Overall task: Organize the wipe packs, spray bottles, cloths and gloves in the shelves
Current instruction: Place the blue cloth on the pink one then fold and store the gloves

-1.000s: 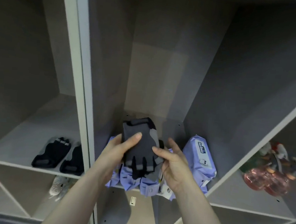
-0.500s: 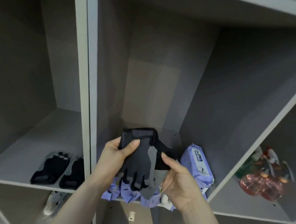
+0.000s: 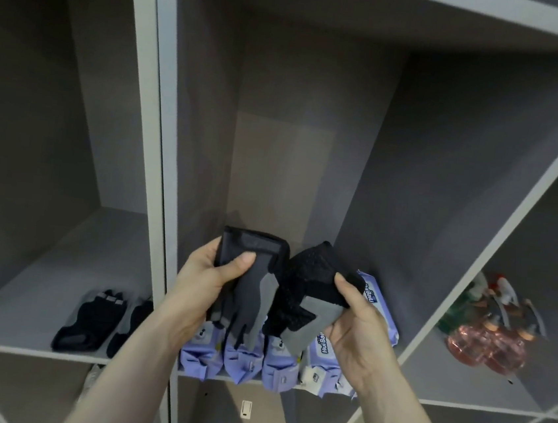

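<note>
Grey shelving unit (image 3: 158, 171) of open cubbies, divided by pale upright panels; the middle cubby serves as landmark.

Left of the middle cubby: pair of black gloves (image 3: 101, 320) lying flat on the shelf floor, side by side, long axes running front to back, grey-tipped fingers pointing to the rear.

In front of the middle cubby: left hand (image 3: 204, 286) grips a dark grey glove (image 3: 248, 291), thumb pressed on its cuff; cuff up, fingers hanging down. Right hand (image 3: 358, 326) pinches a black textured glove (image 3: 311, 283) with a grey patch, thumb on top, crumpled, axis unclear.

Inside the middle cubby, behind the hands: row of lilac wipe packs (image 3: 241, 359) at the front edge; blue lettering on the packs, not legible.

Right of the middle cubby: spray bottles (image 3: 492, 330), pink and green, clustered.
</note>
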The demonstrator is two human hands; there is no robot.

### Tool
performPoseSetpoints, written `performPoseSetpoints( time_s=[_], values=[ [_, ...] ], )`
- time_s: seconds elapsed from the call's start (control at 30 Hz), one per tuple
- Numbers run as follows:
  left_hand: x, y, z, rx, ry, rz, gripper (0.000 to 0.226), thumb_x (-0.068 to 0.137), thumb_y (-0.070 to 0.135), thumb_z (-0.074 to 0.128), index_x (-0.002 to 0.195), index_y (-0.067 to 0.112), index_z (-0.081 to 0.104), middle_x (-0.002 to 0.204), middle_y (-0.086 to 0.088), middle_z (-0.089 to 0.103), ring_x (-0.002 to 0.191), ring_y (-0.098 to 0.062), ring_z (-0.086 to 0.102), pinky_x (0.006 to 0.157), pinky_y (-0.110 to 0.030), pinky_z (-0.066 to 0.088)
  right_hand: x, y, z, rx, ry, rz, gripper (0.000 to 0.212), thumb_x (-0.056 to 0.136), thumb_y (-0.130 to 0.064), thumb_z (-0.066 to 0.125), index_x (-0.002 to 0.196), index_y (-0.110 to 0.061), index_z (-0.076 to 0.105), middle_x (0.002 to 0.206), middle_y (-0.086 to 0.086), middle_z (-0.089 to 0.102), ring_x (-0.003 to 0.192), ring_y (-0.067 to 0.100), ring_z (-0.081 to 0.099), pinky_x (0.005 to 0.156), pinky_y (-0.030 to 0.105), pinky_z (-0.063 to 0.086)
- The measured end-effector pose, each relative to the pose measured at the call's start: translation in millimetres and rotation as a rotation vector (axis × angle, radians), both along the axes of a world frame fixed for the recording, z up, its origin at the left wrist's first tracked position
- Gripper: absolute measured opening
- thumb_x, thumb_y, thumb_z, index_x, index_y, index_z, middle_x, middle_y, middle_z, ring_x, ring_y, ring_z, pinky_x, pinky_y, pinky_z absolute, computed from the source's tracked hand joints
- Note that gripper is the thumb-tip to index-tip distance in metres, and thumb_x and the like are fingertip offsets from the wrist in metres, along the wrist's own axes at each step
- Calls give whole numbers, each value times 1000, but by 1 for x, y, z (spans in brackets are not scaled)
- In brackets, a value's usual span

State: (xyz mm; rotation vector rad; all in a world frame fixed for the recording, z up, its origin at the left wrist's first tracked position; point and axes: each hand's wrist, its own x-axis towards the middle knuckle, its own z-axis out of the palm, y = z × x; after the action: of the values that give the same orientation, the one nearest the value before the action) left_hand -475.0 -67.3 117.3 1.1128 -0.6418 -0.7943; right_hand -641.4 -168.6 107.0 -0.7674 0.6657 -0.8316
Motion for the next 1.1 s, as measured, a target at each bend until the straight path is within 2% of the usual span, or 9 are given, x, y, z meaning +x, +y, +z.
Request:
performPoseSetpoints(
  time_s=[0.2, 0.37, 0.53, 0.63, 0.73, 0.83, 0.97, 1.03, 1.1],
  values=[
    [-8, -1, 2, -27, -69, -56, 13, 91, 12, 56, 97, 16, 66, 85, 1, 75, 76, -12, 70, 62, -20, 53, -1, 4, 4, 31, -28, 82, 37, 95, -30, 48, 121, -8, 61, 113, 12, 70, 103, 24, 67, 79, 34, 53],
    [-17, -4, 2, -37, -76, -94, 13, 90, 13, 56, 97, 17, 66, 84, 3, 75, 74, -9, 69, 61, -18, 52, -2, 11, 8, 11, -33, 128, 38, 95, -33, 47, 121, -10, 62, 113, 11, 70, 104, 25, 67, 81, 36, 52],
    [-34, -16, 1, 43, -174, -133, 13, 85, 6, 65, 97, 5, 68, 88, -6, 73, 77, -14, 69, 68, -23, 57, 3, 21, 7, -11, -46, 141, 38, 96, -28, 44, 121, -4, 61, 111, 15, 70, 101, 26, 67, 80, 35, 53],
    [-35, -22, -1, 83, -185, -88, 12, 83, 6, 68, 95, 4, 69, 85, -6, 73, 75, -14, 69, 67, -25, 57, 6, 23, 4, -56, -47, 131, 39, 98, -26, 40, 124, -4, 59, 115, 17, 68, 111, 31, 62, 90, 39, 51],
    [-33, -26, -3, 118, -223, -22, 13, 79, 7, 74, 91, 8, 69, 85, -5, 73, 79, -18, 69, 77, -38, 57, 4, 22, 4, -104, -45, 180, 44, 98, -34, 36, 126, -8, 58, 119, 17, 66, 115, 32, 60, 98, 43, 47],
    [-33, -27, -5, 134, -264, 41, 17, 76, 10, 77, 87, 6, 65, 80, -5, 72, 75, -18, 68, 74, -38, 58, 3, 25, 4, -167, -50, 249, 50, 96, -45, 36, 127, -12, 58, 121, 12, 66, 117, 26, 60, 102, 44, 44],
    [-32, -25, -11, 173, -406, 84, 24, 74, 24, 80, 90, 19, 63, 87, 2, 70, 83, -16, 67, 76, -37, 57, 7, 25, -4, -351, 103, 165, 31, 91, -17, 55, 120, -10, 62, 111, 10, 71, 106, 24, 66, 98, 45, 48],
    [-27, -20, -16, 238, -541, 184, 29, 78, 26, 75, 102, 27, 60, 94, 6, 64, 86, -10, 62, 81, -34, 53, 9, 23, -6, -352, 123, 108, 27, 92, -10, 54, 118, -11, 62, 107, 7, 73, 102, 22, 68, 94, 42, 51],
    [-17, -9, -14, 339, -687, 338, 24, 86, 26, 65, 109, 27, 57, 88, 7, 59, 81, -11, 59, 81, -37, 52, 12, 20, -8, -368, 130, 95, 26, 94, -11, 51, 118, -15, 60, 106, 0, 73, 103, 18, 67, 91, 37, 51]
  ],
)
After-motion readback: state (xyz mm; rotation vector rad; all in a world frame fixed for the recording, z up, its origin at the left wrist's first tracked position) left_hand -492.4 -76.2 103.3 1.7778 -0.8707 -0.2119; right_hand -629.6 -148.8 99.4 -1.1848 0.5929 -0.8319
